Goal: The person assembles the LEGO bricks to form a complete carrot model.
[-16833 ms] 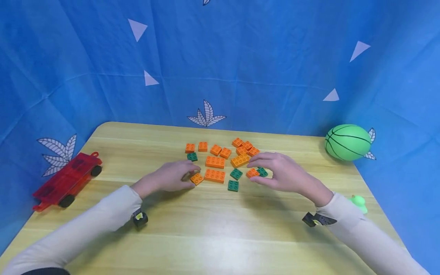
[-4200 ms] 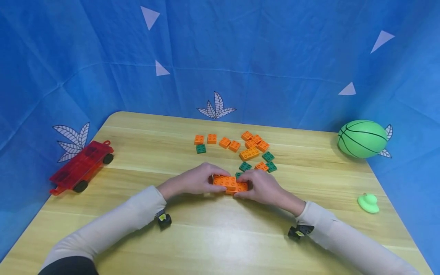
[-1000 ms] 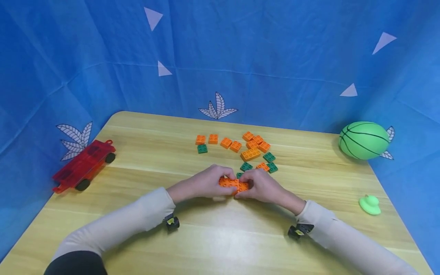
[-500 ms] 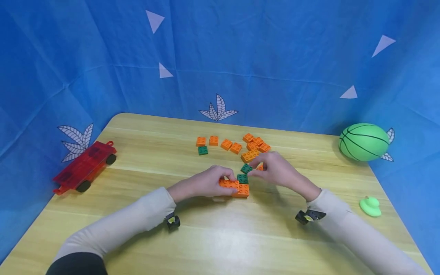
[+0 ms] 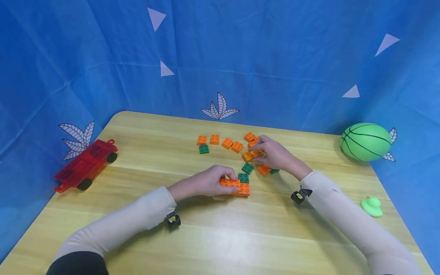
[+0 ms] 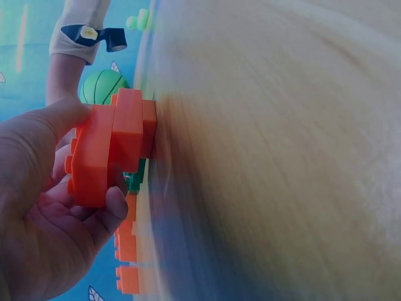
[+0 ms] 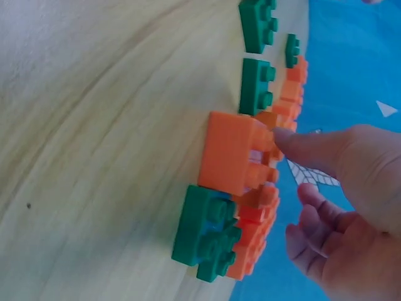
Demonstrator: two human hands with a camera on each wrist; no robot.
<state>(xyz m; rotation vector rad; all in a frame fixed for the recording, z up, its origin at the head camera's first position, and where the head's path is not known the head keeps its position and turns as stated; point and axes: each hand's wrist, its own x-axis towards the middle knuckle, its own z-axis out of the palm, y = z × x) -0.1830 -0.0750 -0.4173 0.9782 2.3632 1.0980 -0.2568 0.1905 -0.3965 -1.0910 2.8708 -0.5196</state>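
Note:
My left hand (image 5: pixel 209 182) grips a staggered stack of orange toy bricks (image 5: pixel 244 190) low over the table. In the left wrist view, the thumb lies along one side of the orange stack (image 6: pixel 128 122) and the fingers curl round the other. My right hand (image 5: pixel 278 154) reaches over the long orange brick (image 5: pixel 248 156) at the back. In the right wrist view, its thumb (image 7: pixel 307 147) and fingers (image 7: pixel 313 229) are spread apart, the thumb tip right at the orange bricks' studs. A green brick (image 5: pixel 243 178) lies just behind the stack.
Several small orange bricks (image 5: pixel 227 143) and a green brick (image 5: pixel 204 149) lie along the back. Between the hands are another green brick (image 5: pixel 247 168) and an orange one (image 5: pixel 263 170). A red wagon (image 5: pixel 86 164) stands left; a green ball (image 5: pixel 366 141) and green duck (image 5: pixel 371 206) are right.
Two long orange bricks, apart in the oldest frame, are joined in my left hand. My right hand has let go of the stack and moved back and right to the loose bricks.

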